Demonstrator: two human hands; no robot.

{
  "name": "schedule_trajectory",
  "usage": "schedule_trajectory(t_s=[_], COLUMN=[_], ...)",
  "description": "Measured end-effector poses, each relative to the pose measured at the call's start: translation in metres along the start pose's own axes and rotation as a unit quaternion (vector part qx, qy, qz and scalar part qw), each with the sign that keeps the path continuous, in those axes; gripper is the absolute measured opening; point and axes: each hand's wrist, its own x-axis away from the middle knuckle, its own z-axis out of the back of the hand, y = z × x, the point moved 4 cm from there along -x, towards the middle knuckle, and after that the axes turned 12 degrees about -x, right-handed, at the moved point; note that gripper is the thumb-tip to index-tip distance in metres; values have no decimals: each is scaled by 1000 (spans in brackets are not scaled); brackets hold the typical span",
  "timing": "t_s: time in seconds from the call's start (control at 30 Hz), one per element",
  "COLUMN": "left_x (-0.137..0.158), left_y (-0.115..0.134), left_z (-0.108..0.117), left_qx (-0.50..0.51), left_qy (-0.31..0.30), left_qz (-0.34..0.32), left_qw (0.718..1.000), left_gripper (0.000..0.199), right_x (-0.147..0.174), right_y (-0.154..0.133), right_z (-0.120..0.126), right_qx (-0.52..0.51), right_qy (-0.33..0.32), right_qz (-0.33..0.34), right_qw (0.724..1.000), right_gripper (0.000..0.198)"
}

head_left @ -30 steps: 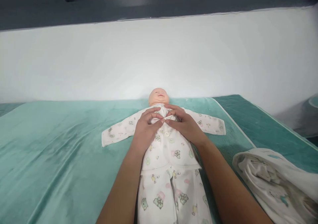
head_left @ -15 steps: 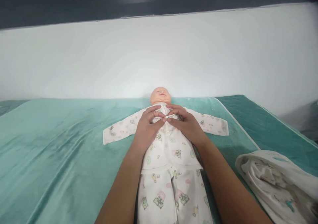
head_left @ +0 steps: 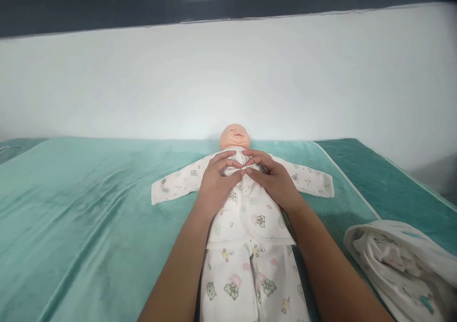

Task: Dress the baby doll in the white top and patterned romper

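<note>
A baby doll (head_left: 234, 136) lies on its back, dressed in a white printed shirt (head_left: 246, 212) and matching trousers (head_left: 254, 284). Its long sleeves stretch out to both sides. At the chest, my left hand (head_left: 220, 181) pinches the shirt's front edge between thumb and fingers. Opposite it, my right hand (head_left: 273, 179) grips the other side of the same opening, and the fingertips of both hands nearly meet. Just below them a round button (head_left: 247, 190) shows on the shirt front. Whatever lies between the fingertips is too small to make out.
Beneath the doll spreads a green plush cover (head_left: 100, 226), wrinkled on the left. A crumpled white printed cloth (head_left: 396, 260) lies at the lower right. A white wall (head_left: 228, 74) rises behind the doll's head, with a dark band above it.
The whole view has shifted slightly, so doll and hands appear a little further right. Both hands keep their hold at the chest of the shirt.
</note>
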Motion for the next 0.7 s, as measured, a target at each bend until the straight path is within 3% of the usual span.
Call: schedule_trajectory(t_s=[0.4,0.7], left_x=[0,2], left_y=[2,8], left_z=[1,0], left_qx=[-18,-73], left_qy=[0,79], left_qz=[11,-37], left_qw=[1000,994], left_gripper=[7,9], right_x=[0,2], right_y=[2,-5], right_z=[2,-5], right_qx=[17,37], right_qy=[-4,7], right_qz=[25,48], right_qw=[1000,998], right_gripper=[8,11])
